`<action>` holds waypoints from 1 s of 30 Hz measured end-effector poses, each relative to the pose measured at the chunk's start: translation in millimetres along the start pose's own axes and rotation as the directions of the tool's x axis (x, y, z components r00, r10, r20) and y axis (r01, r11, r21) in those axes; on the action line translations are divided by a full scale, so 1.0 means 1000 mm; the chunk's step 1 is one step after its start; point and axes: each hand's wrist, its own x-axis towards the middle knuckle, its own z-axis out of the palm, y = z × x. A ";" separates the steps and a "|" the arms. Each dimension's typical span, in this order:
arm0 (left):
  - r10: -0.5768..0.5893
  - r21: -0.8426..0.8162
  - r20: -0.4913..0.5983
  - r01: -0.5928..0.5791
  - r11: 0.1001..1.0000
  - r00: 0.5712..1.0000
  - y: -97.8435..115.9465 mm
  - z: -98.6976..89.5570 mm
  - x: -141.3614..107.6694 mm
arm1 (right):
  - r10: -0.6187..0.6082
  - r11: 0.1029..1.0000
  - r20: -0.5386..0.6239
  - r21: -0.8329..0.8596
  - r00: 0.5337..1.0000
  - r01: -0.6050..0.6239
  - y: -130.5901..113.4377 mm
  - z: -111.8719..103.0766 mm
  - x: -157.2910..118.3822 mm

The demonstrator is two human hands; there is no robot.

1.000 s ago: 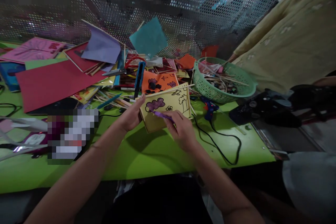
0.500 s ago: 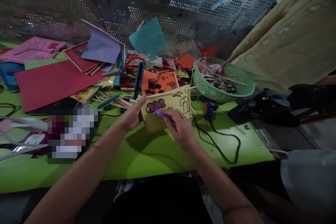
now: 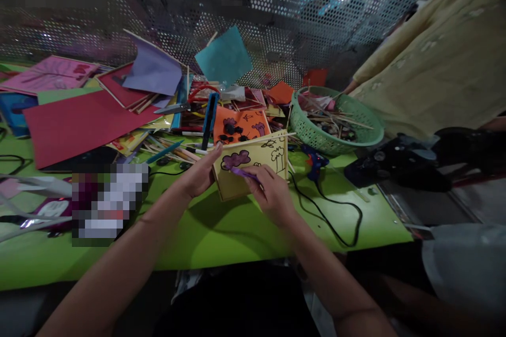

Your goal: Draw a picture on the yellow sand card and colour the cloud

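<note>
My left hand (image 3: 202, 172) grips the left edge of a yellow paper panel (image 3: 253, 181) framed with thin wooden sticks, thumb at the upper corner. Black outlines of a cloud, a tree and other small shapes are drawn on it, and the cloud is filled with purple. In my right hand (image 3: 272, 192) is a purple marker (image 3: 245, 172), its tip at the paper just below the purple cloud. Behind the panel's upper edge stands an orange decorated panel (image 3: 241, 124) with black lumps and purple drawings.
A green basket (image 3: 336, 139) of sticks stands at the right, beside a blue glue gun (image 3: 315, 160) with a black cord. Scissors (image 3: 174, 109), pens and coloured papers crowd the back left. Another person in a yellow garment (image 3: 446, 63) is at the right.
The purple marker's tip has shifted slightly down and to the left, and the marker lies at a flatter angle. My left hand keeps its grip on the panel.
</note>
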 end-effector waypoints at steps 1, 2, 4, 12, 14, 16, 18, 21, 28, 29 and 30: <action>-0.001 0.004 -0.001 0.001 1.000 1.000 0.000 0.000 0.000 | 0.009 1.000 -0.007 0.000 1.000 -0.009 0.000 0.000 0.000; -0.005 0.009 0.001 0.005 1.000 1.000 0.000 0.001 0.000 | 0.018 1.000 -0.014 0.000 1.000 -0.018 0.000 0.000 0.000; -0.011 0.018 0.009 0.011 1.000 1.000 0.000 0.001 0.000 | 0.024 1.000 -0.018 0.001 1.000 -0.024 0.000 0.000 0.000; -0.013 0.031 0.014 0.013 0.999 1.000 0.001 0.005 -0.002 | 0.038 0.999 -0.011 0.011 0.999 -0.038 0.000 0.000 0.000; -0.020 0.032 0.027 0.020 0.999 0.999 0.001 0.005 -0.002 | 0.030 0.999 -0.004 0.018 1.000 -0.030 -0.001 0.000 0.000; -0.022 0.016 0.033 0.022 1.000 0.999 0.001 0.005 -0.003 | 0.017 1.000 0.004 0.023 1.000 -0.017 -0.001 0.000 0.000; -0.015 0.004 0.013 0.015 1.000 1.000 0.001 0.005 -0.003 | 0.020 1.000 0.000 0.021 1.000 -0.020 -0.001 0.001 0.000; -0.021 0.014 -0.011 0.021 1.000 1.000 0.002 0.006 -0.003 | 0.030 0.999 -0.010 0.022 1.000 -0.029 0.000 0.002 0.000; -0.019 0.013 0.008 0.019 1.000 1.000 0.001 0.007 -0.003 | 0.034 0.999 -0.003 0.020 0.999 -0.034 -0.001 0.002 0.000; -0.020 0.017 0.006 0.020 1.000 1.000 0.001 0.006 -0.002 | 0.028 0.999 -0.004 0.019 1.000 -0.027 -0.001 0.002 0.000; -0.026 0.020 0.007 0.025 0.999 1.000 0.001 0.006 -0.002 | 0.018 1.000 -0.002 0.019 1.000 -0.018 -0.001 0.003 0.000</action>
